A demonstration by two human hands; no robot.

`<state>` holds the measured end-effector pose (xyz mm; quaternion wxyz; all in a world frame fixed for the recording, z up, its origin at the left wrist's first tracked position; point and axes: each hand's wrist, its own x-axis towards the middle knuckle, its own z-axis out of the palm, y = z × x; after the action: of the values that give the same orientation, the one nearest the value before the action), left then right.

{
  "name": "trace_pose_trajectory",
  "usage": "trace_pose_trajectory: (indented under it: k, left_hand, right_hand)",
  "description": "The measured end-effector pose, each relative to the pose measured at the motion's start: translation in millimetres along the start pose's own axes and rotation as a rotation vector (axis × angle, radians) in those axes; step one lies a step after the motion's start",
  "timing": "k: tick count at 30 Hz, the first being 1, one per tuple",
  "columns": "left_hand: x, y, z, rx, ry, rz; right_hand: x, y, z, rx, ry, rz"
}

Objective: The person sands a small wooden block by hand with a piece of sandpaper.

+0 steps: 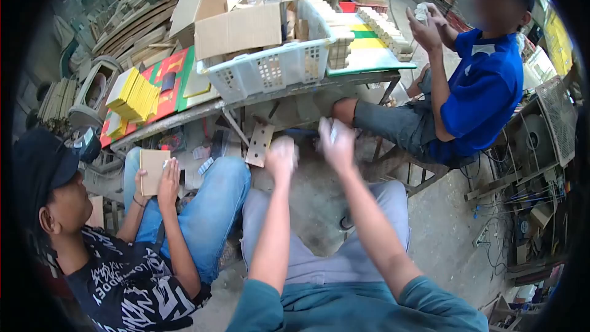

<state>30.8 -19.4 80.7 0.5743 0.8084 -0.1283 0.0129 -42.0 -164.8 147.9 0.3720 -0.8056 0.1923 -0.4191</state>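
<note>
Both my arms reach forward over my lap, and the hands are smeared by motion. My left hand [282,158] is curled closed, with a pale blur along its finger side. Just left of it is a light wooden block with dark round holes [259,145]. My right hand [337,146] is closed too, level with the left and a short gap to its right. A small whitish patch shows at its fingers; I cannot tell what it is.
A table [227,106] ahead bears a white plastic crate [270,75], an open cardboard box [238,29] and yellow-edged boards [132,95]. A person at left [144,270] holds a flat wooden board [155,172]. Another person in blue [485,86] sits at right, holding a small pale piece.
</note>
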Motion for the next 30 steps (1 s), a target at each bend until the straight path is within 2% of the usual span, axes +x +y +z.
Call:
trace_pose_trajectory:
  k: [1, 2, 5, 6, 7, 8, 9, 11, 12, 14, 15, 16, 17, 18, 20, 21, 22, 23, 26, 30]
  left_hand:
    - [-40, -75, 20, 0.357, -0.124, -0.224]
    - [-80, -146, 39, 0.665, -0.311, -0.396]
    - [-83, -94, 41, 0.391, -0.384, -0.653]
    - [-63, -72, 43, -0.102, -0.243, -0.713]
    - [-41, -77, 47, -0.330, -0.217, -0.497]
    - [-21, -59, 41, -0.371, -0.184, -0.437]
    - [-3, -31, 29, -0.404, -0.142, -0.382]
    - [12, 6, 5, -0.468, -0.187, -0.364]
    - [9, 7, -3, -0.485, -0.220, -0.305]
    - [-30, -45, -4, -0.560, -0.232, -0.339]
    - [-54, -87, -3, -0.515, -0.260, -0.152]
    - [-75, -86, -4, -0.271, -0.312, -0.511]
    - [-86, -49, -8, -0.036, -0.388, -0.399]
    - [-85, -35, -2, -0.153, -0.395, -0.421]
    - [-96, -35, 1, -0.267, -0.386, -0.459]
    - [-91, -42, 9, -0.414, -0.377, -0.448]
    - [-85, -51, 14, -0.559, -0.365, -0.433]
    - [-82, -58, 13, -0.556, -0.355, -0.432]
    - [-81, -80, 3, -0.555, -0.280, -0.571]
    - [-86, -47, -17, -0.696, -0.314, -0.598]
  right_hand:
    - [-77, 80, 19, -0.031, -0.189, 0.352]
    - [-183, 166, 31, -0.262, -0.180, 0.578]
    - [-226, 154, 16, -0.328, -0.495, 1.249]
    - [-200, 171, 40, -0.298, -0.476, 1.120]
    - [-148, 127, 33, -0.310, -0.362, 1.002]
    - [-114, 131, 37, -0.048, -0.378, 0.911]
    - [-84, 107, 30, 0.117, -0.228, 0.766]
    - [-42, 83, 7, 0.096, -0.165, 0.612]
    - [-36, 75, -6, 0.169, -0.172, 0.605]
    - [-46, 81, -36, 0.293, -0.239, 0.646]
    - [-77, 93, -49, 0.349, -0.308, 0.695]
    - [-125, 137, -47, 0.115, -0.314, 0.720]
    - [-159, 175, -40, -0.121, -0.318, 0.743]
    - [-159, 173, -40, -0.128, -0.324, 0.753]
    - [-151, 162, -33, -0.060, -0.260, 1.069]
    - [-142, 153, -30, -0.054, -0.266, 1.059]
    - [-133, 133, -30, -0.010, -0.170, 0.848]
    - [-130, 117, -30, 0.031, -0.075, 0.645]
    - [-140, 79, -42, 0.086, -0.135, 0.619]
    - [-163, 36, -57, 0.202, -0.222, 0.717]
